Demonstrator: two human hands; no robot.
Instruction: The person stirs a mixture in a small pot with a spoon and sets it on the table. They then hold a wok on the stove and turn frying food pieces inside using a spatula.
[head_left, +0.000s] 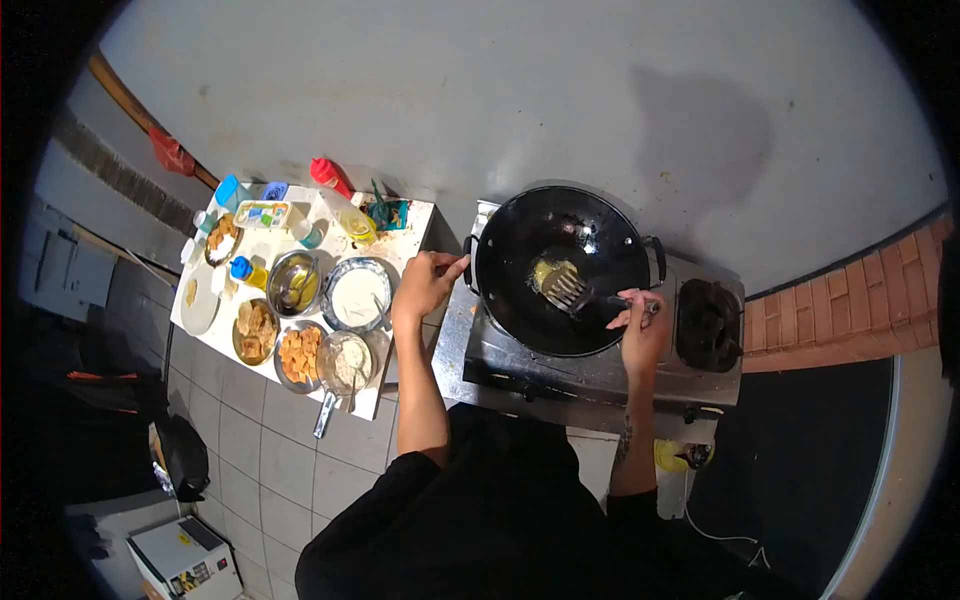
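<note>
A large black wok (520, 290) sits on the left burner of a metal stove. My left hand (430, 284) is closed on the wok's left handle. The handle of a slotted metal spatula (566, 288) is in my right hand (640, 318), over the wok's right side. The spatula's head lies in the bottom of the wok, against a small yellowish piece of food (545, 272) that it partly covers.
Left of the stove, a white table (400, 240) holds bowls of white mixture (355, 297), flour (350, 362) and orange-brown pieces (299, 355), plus several bottles. A second, blackened burner (708, 322) is at the stove's right, beside a brick ledge (850, 300).
</note>
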